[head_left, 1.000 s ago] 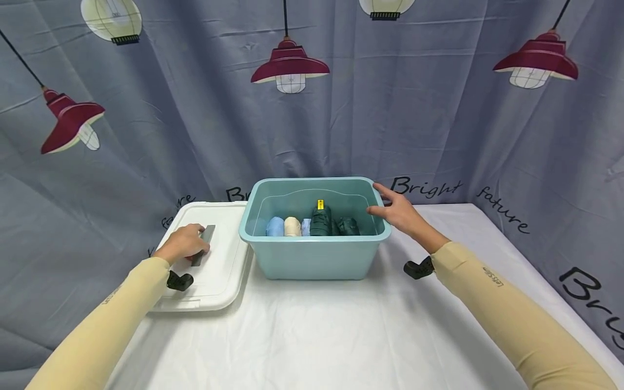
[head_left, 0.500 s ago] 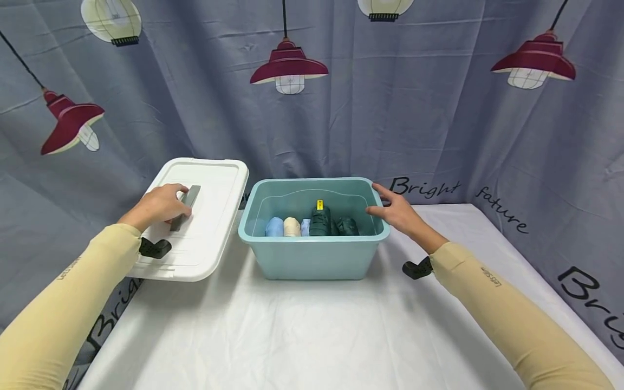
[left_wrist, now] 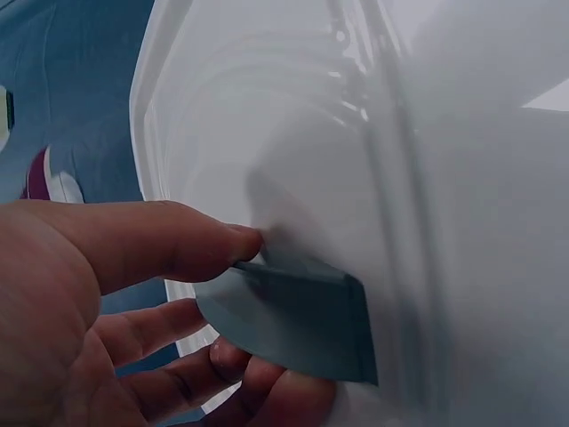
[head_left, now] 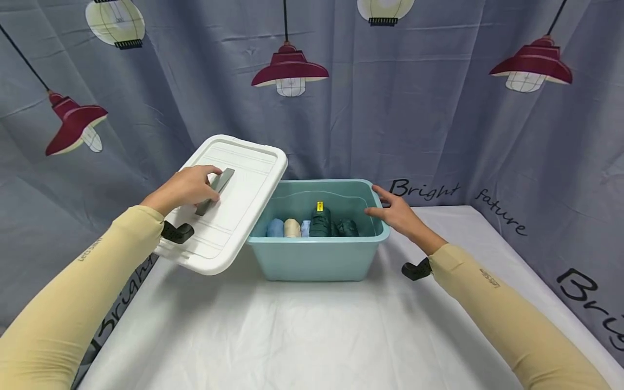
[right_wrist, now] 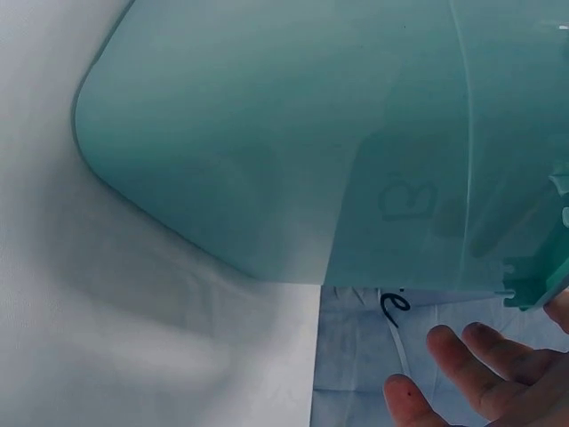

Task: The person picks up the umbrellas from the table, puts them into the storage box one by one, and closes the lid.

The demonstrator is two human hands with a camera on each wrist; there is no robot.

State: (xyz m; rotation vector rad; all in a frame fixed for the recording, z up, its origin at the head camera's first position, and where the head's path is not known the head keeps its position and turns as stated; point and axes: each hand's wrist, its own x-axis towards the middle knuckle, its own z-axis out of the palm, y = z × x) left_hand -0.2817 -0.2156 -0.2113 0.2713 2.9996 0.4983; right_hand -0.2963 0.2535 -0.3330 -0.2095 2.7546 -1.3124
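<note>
My left hand [head_left: 190, 187] grips the grey handle [head_left: 215, 192] of a white plastic lid [head_left: 244, 179], which hangs tilted above the table. Its lower right edge overlaps the left end of a teal storage bin [head_left: 312, 260] in the head view. From the left wrist view, the thumb lies over the handle [left_wrist: 302, 311] and the fingers curl beneath it. At the bin's right end, my right hand [head_left: 400, 214] rests on the rim with thumb and forefinger extended. Its other fingers [right_wrist: 480, 356] stick out loosely, apart from the bin's outer wall.
Inside the bin lie rolled bundles: a light blue roll [head_left: 275, 228], a cream roll [head_left: 292, 228], and dark green bundles [head_left: 320, 222], one with a yellow tag. A white cloth [head_left: 312, 336] covers the table. Behind hangs a grey-blue curtain [head_left: 390, 119] printed with lamps.
My left hand has lifted the lid off the table, first leftward and up, then right toward the bin, tilting it. The right hand and the bin have stayed in place.
</note>
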